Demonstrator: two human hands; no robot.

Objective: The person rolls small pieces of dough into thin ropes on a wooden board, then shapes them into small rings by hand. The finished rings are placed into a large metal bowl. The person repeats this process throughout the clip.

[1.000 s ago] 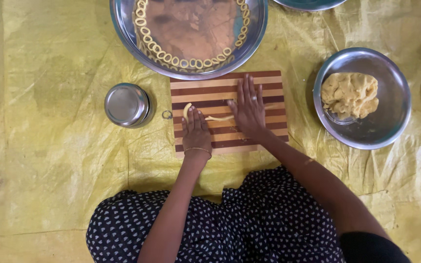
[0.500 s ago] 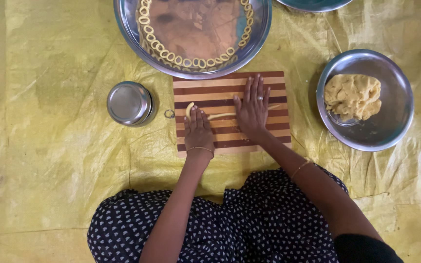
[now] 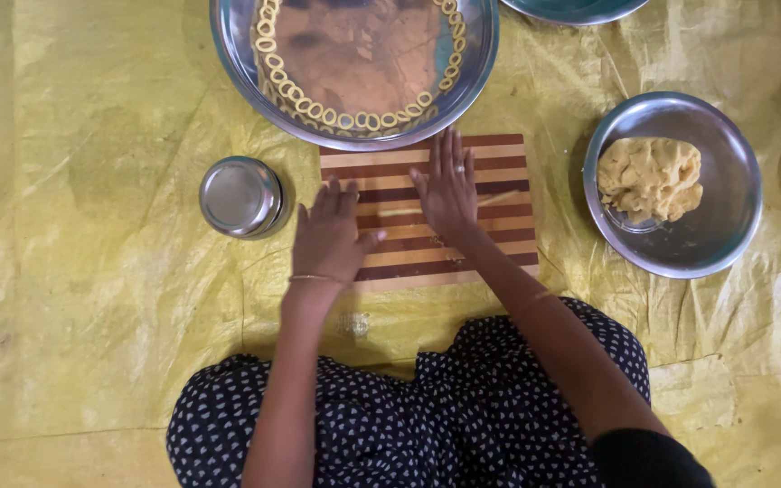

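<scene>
Two hands point(image 3: 449, 194) roll one dough rope point(image 3: 499, 197)

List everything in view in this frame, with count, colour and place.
board: 1, brown and tan stripes, centre
dough rope: 1, pale yellow, on board under the hands
big tray: 1, steel, above board
dough rings: many, yellow, along tray's rim
bowl: 1, steel, right
dough lump: 1, yellow, in bowl
small tin: 1, steel, left of board
dish: 1, steel, top edge, partly seen
sheet: 1, yellow, under everything
left hand: flat on board
right hand: flat on rope
</scene>
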